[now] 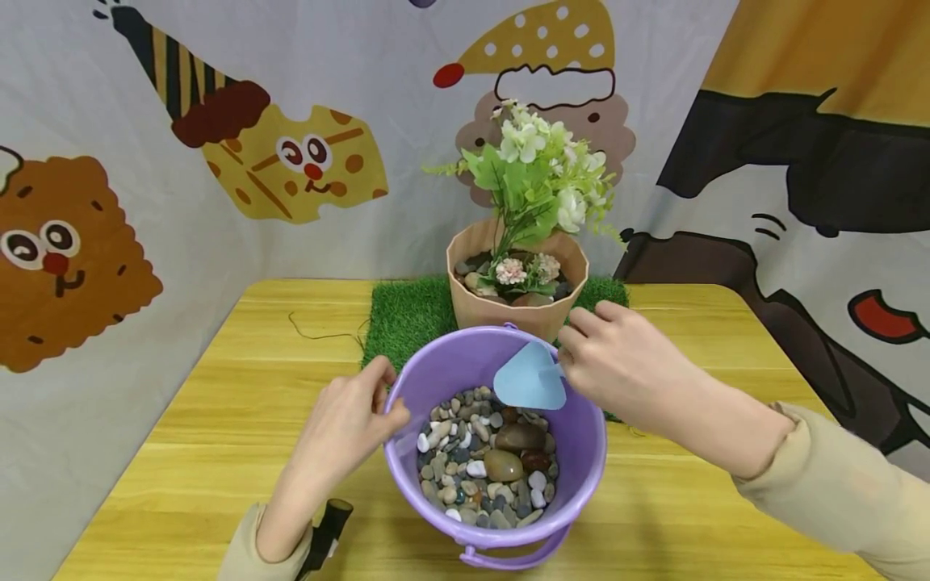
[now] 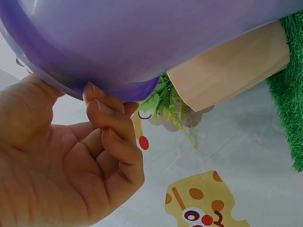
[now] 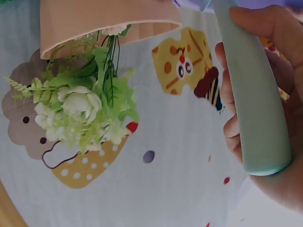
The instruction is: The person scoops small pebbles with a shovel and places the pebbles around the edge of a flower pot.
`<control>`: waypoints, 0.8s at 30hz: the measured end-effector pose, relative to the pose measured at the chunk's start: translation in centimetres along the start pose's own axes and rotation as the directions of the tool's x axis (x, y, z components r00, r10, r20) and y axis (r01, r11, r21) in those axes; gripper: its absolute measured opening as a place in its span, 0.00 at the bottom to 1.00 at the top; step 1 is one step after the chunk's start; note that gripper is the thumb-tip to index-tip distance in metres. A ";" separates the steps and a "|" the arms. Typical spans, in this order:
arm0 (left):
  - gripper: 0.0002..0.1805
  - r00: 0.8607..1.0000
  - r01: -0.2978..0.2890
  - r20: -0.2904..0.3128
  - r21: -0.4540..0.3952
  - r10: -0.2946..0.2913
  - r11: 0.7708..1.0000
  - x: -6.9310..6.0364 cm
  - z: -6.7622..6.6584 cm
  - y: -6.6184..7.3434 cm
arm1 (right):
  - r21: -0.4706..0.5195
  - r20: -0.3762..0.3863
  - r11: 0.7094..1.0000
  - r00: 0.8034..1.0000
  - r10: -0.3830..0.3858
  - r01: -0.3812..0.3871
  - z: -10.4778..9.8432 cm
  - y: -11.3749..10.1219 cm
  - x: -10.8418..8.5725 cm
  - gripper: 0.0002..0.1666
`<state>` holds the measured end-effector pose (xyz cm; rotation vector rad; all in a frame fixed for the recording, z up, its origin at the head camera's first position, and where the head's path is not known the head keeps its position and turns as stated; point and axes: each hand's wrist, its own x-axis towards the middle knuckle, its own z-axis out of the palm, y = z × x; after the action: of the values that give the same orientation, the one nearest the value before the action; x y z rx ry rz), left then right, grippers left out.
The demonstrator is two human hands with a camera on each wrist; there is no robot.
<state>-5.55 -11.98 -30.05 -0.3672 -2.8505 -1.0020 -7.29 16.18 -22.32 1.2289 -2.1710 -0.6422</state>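
Observation:
A purple bucket (image 1: 592, 452) with pebbles (image 1: 465, 452) and a few larger polished stones (image 1: 503, 466) in it stands at the front of the table. My left hand (image 1: 356, 411) pinches its rim on the left side; in the left wrist view the fingertips (image 2: 97, 106) press the rim from outside. My right hand (image 1: 625, 363) grips the pale green handle (image 3: 255, 99) of a small toy shovel. The shovel's light blue blade (image 1: 530, 378) hangs inside the bucket's upper right, above the stones. No stones show on the blade.
Just behind the bucket, a peach flowerpot (image 1: 472, 303) with white flowers (image 1: 538, 145) and stones stands on a green turf mat (image 1: 407, 315). A thin dark string (image 1: 320, 336) lies on the wooden table (image 1: 240, 403). The bucket's handle (image 1: 519, 561) hangs down at the front.

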 end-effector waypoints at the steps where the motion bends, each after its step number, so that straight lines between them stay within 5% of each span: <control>1: 0.10 1.000 0.001 0.001 0.000 -0.001 1.000 0.0 0.0 0.0 | -0.021 0.004 0.999 1.000 -0.024 0.024 0.1 -0.2 0.1 0.08; 15: 0.11 1.000 -0.003 0.001 -0.008 0.003 1.000 -0.1 -0.1 -0.1 | -0.145 0.012 0.942 0.952 -0.305 0.303 1.3 -2.0 0.6 0.14; 24: 0.10 1.000 -0.001 -0.001 -0.012 0.001 1.000 -0.1 0.0 0.0 | -0.077 0.046 0.922 0.925 -0.377 0.379 2.7 -0.5 1.3 0.11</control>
<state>-5.49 -12.02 -30.06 -0.3688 -2.8441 -1.0190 -9.37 15.20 -24.29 1.6184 -1.9187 -0.9049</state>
